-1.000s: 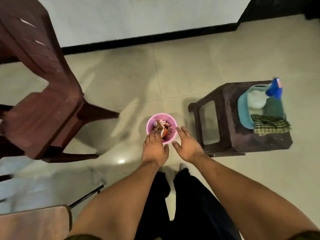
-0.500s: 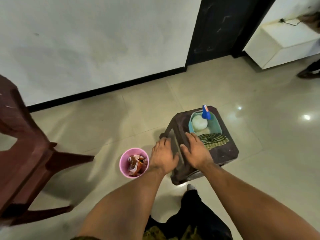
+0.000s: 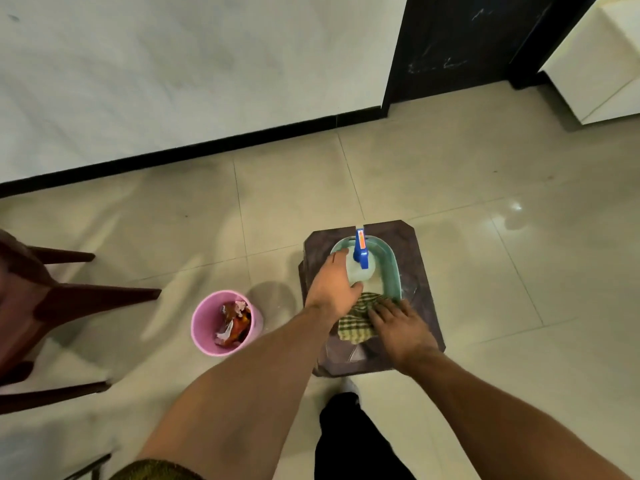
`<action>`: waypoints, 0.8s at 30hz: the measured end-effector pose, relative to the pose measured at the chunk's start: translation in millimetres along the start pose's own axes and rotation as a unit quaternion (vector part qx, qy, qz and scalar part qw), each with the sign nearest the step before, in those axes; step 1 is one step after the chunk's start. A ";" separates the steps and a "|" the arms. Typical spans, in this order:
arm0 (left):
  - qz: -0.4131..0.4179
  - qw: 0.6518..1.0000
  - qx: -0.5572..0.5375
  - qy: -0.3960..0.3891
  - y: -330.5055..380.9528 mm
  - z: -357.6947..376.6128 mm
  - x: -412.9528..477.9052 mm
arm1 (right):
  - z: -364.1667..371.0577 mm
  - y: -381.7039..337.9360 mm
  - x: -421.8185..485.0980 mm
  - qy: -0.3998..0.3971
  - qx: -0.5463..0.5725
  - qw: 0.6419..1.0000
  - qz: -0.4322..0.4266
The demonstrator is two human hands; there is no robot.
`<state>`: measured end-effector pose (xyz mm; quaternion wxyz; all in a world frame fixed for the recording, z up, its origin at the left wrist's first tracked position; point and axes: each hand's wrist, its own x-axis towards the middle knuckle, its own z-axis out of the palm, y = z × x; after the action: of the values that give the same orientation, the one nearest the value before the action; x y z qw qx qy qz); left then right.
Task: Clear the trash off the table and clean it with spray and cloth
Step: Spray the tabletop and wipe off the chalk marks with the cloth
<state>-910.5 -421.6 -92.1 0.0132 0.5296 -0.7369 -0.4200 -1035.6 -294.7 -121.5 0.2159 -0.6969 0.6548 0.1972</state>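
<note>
forearms [image 3: 242,393]: bare | left sleeve [image 3: 156,471]: olive-brown, textured hem | trousers [image 3: 356,445]: black, loose | footwear tip [image 3: 348,386]: white, beyond trouser cuff

White spray bottle [image 3: 360,271], blue trigger, upright in teal tub [image 3: 393,268] — checked cloth [image 3: 356,323] draped over near rim.

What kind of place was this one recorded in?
Likely a room in a home: tiled floor, a brown plastic stool holding a basin with a spray bottle, and a pink trash bin.
</note>
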 end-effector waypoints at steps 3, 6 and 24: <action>-0.027 0.999 -0.026 0.036 1.1 15.9 25.0 | 9.5 14.8 16.7 -0.006 -0.007 0.998 -0.061; -0.046 0.997 -0.044 0.044 1.8 26.3 32.8 | 14.0 22.5 21.0 0.004 -0.006 0.994 -0.105; -0.058 0.974 -0.181 0.122 2.0 9.2 26.0 | -2.3 16.3 21.3 -0.019 -0.067 0.994 -0.087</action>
<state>-927.7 -436.4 -107.8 0.1745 0.6075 -0.6096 -0.4784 -1050.5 -314.3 -132.2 0.1974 -0.7603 0.5728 0.2344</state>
